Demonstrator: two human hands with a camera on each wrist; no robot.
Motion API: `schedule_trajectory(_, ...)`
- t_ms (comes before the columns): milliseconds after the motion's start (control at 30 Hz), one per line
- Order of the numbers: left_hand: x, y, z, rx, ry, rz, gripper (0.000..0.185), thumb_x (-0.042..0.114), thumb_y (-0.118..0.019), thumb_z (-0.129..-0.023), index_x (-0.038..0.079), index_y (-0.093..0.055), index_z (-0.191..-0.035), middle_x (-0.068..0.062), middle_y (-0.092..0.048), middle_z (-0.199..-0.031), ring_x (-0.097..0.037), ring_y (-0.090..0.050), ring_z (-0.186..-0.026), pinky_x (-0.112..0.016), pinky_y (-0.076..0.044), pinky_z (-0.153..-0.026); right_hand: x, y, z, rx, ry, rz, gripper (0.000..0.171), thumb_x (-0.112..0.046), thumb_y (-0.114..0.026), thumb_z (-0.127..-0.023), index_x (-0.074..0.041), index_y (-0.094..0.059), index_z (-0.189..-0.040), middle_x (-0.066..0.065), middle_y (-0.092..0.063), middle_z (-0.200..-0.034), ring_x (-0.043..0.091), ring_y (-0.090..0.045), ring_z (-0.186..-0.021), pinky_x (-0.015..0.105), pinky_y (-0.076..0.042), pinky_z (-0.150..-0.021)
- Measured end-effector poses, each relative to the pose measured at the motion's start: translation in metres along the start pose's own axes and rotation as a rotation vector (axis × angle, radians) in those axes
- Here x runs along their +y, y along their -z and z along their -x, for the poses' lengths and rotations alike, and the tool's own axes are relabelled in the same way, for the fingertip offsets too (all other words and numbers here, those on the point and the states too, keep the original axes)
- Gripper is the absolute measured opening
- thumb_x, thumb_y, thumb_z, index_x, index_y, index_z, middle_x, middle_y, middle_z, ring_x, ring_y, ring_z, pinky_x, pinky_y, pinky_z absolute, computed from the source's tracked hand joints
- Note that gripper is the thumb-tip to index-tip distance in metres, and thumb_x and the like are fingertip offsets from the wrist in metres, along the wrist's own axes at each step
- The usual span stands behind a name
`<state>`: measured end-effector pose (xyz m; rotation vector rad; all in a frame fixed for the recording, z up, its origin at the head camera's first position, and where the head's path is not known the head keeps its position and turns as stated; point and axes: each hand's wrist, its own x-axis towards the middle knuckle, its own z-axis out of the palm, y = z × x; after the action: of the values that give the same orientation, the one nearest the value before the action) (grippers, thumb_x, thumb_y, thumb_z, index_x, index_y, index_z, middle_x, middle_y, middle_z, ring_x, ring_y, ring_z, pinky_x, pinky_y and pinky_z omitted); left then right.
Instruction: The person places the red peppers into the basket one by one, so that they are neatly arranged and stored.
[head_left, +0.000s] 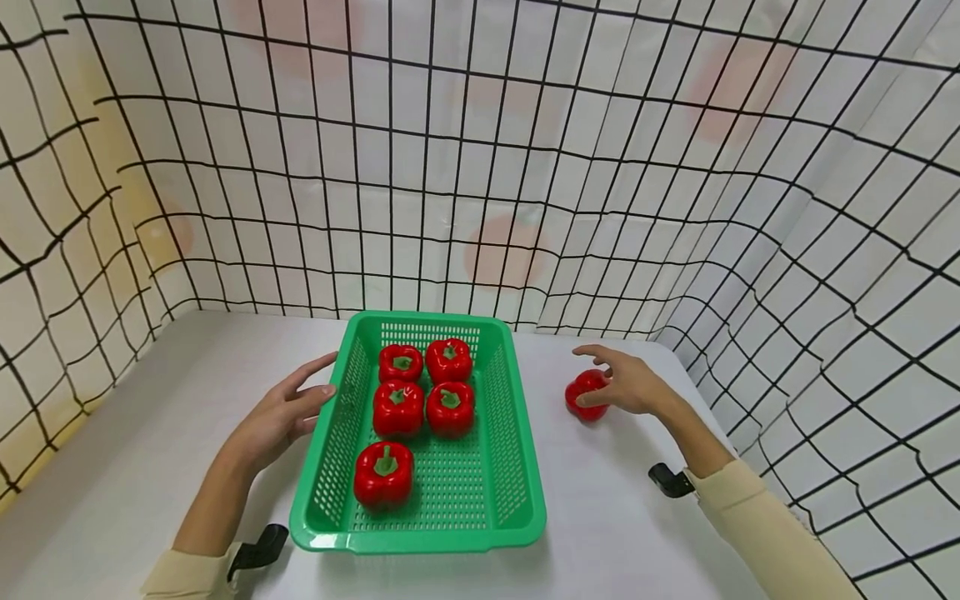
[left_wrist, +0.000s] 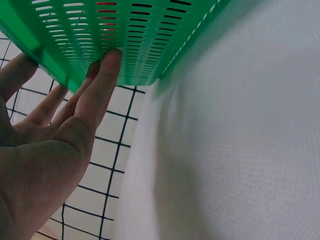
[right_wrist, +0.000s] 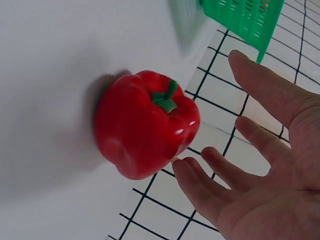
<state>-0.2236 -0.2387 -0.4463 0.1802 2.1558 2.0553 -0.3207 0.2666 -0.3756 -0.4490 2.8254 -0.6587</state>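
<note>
A green basket [head_left: 529, 467] holds several red bell peppers, among them one near its front left [head_left: 383, 477]. My left hand [head_left: 281, 417] is at the basket's left side, its extended fingertips touching the rim and the slotted wall [left_wrist: 135, 40]. To the right of the basket, a single red bell pepper [right_wrist: 145, 125] with a green stem sits on the white table. Over that pepper in the head view is my right hand [head_left: 628, 383], its fingers spread and loosely bent. The right wrist view shows the palm facing the pepper, with fingertips close beside it and nothing held.
A white-covered table [head_left: 600, 517] carries the basket. Black wire mesh [head_left: 480, 167] stands behind and along both sides, with white sheeting behind it. Dark wrist straps with camera mounts are on the left wrist [head_left: 258, 550] and right wrist [head_left: 670, 481].
</note>
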Motion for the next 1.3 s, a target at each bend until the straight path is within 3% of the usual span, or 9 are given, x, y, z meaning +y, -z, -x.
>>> schedule_trajectory(333,0.002,-0.001,0.000,-0.001,0.000,-0.005,0.071,0.036,-0.059,-0.103,0.027,-0.022,-0.163,-0.025,-0.047,-0.150,-0.031,-0.070,-0.115,-0.044,-0.059,-0.093,0.014,-0.009,-0.004,-0.029,-0.013,0.023,0.072,-0.029,-0.086,-0.080,-0.012,-0.054,-0.142,0.022,-0.054,-0.140,0.045,-0.048,-0.128,0.051,-0.060,-0.088)
schedule_trajectory(500,0.003,-0.001,0.000,-0.001,0.001,-0.012,0.071,0.036,-0.059,-0.102,0.027,-0.023,-0.162,-0.025,-0.047,-0.151,-0.031,-0.070,-0.115,-0.046,-0.059,-0.093,0.019,-0.011,-0.002,-0.023,0.036,0.039,0.072,-0.022,-0.088,-0.078,-0.007,-0.056,-0.141,0.021,-0.055,-0.138,0.042,-0.049,-0.127,0.053,-0.058,-0.094)
schedule_trajectory(933,0.002,0.000,0.001,0.004,0.001,-0.003,0.071,0.036,-0.059,-0.103,0.027,-0.022,-0.163,-0.026,-0.047,-0.150,-0.030,-0.071,-0.114,-0.044,-0.059,-0.093,0.022,-0.021,-0.006,0.026,0.062,0.063,0.077,-0.006,-0.086,-0.073,-0.007,-0.054,-0.143,0.027,-0.047,-0.139,0.050,-0.045,-0.128,0.056,-0.059,-0.088)
schedule_trajectory(1300,0.002,-0.001,0.001,0.006,0.005,-0.012,0.072,0.036,-0.059,-0.102,0.026,-0.022,-0.163,-0.025,-0.045,-0.152,-0.032,-0.070,-0.116,-0.046,-0.059,-0.092,0.017,-0.026,-0.008,0.027,0.020,0.084,0.068,-0.011,-0.079,-0.082,-0.011,-0.053,-0.144,0.026,-0.051,-0.137,0.051,-0.043,-0.126,0.053,-0.061,-0.083)
